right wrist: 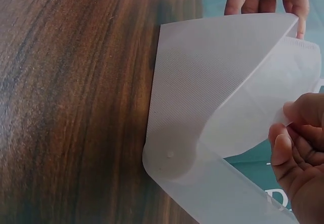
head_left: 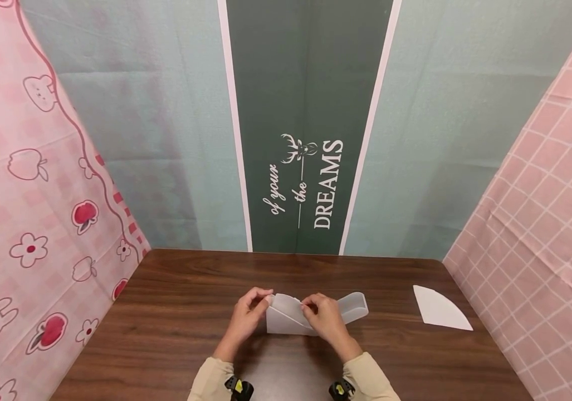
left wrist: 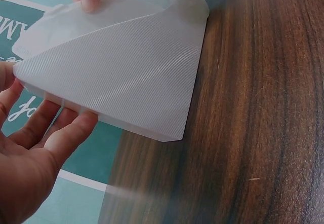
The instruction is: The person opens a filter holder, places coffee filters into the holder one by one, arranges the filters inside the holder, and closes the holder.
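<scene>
A translucent white holder with a slanted opening stands on the table, its ribbed side panel showing in the left wrist view. My left hand grips its upper left corner, fingers along the narrow edge. Inside the slanted opening sits a thin white sheet with a rounded outline. My right hand pinches that sheet's edge between thumb and fingers. From the holder's lower right corner a translucent flap with a rounded end angles out to the right, joined at a round spot.
On the right side of the brown wooden table lies a white fan-shaped piece. Behind the table hangs a green cloth with lettering; patterned pink cloths flank both sides.
</scene>
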Tool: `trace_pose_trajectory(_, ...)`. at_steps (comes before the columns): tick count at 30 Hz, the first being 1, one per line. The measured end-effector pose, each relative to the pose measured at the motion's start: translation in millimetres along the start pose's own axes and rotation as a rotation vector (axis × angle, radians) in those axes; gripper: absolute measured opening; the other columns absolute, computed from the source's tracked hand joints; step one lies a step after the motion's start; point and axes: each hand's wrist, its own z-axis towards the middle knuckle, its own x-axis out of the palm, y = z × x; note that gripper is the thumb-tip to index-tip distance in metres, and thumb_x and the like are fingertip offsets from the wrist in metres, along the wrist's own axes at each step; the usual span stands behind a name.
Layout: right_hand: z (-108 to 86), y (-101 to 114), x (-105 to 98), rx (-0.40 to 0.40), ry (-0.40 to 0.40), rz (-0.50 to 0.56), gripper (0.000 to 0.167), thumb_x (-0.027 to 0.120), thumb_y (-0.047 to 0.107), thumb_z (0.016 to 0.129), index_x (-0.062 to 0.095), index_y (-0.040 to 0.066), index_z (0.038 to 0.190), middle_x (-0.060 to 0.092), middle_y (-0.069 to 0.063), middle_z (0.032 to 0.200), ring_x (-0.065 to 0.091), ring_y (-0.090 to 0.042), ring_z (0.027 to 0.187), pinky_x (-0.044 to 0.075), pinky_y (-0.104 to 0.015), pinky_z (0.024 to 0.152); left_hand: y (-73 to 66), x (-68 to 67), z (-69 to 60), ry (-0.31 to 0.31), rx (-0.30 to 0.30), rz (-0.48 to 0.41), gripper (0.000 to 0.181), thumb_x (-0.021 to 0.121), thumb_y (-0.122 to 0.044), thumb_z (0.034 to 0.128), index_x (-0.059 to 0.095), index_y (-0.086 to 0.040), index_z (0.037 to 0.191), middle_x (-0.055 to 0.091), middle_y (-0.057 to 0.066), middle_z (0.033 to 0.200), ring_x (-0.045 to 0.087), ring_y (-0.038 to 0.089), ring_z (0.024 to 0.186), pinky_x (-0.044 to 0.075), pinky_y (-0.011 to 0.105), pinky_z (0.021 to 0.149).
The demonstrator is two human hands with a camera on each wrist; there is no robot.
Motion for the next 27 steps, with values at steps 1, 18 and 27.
trace_pose_trajectory(1,-0.2,0.3,0.2,0.005,0.010,-0.003,0.010,0.073,0.002,0.074,0.067,0.010,0.073,0.055,0.008,0.067,0.048,-0.007,0.058,0.041,-0.022,0.053,-0.1,0.1,0.0,-0.001,-0.001,-0.002,0.014,0.057,-0.003,0.0918,0.061,0.006,0.101,0.060,0.023,0.110,0.059,0.026,0.082,0.051,0.053,0.066)
trace_pose_trajectory(18,0.9,2.6,6.9,-0.008,0.022,-0.045,0.016,0.075,-0.001,0.069,0.065,0.012,0.068,0.055,0.008,0.064,0.048,-0.007,0.056,0.041,-0.023,0.052,0.2,0.2,0.2,-0.007,0.005,0.005,0.013,0.057,-0.003,0.0917,0.063,0.003,0.101,0.062,0.018,0.107,0.058,0.022,0.082,0.052,0.050,0.066)
trace_pose_trajectory(27,1.0,2.9,8.7,0.011,0.032,-0.069,0.019,0.078,0.003,0.069,0.062,0.013,0.065,0.054,0.007,0.062,0.049,-0.007,0.056,0.042,-0.022,0.051,0.0,0.3,0.2,-0.012,0.003,0.008,0.014,0.057,-0.003,0.0915,0.062,0.006,0.101,0.062,0.018,0.106,0.057,0.017,0.080,0.051,0.052,0.066)
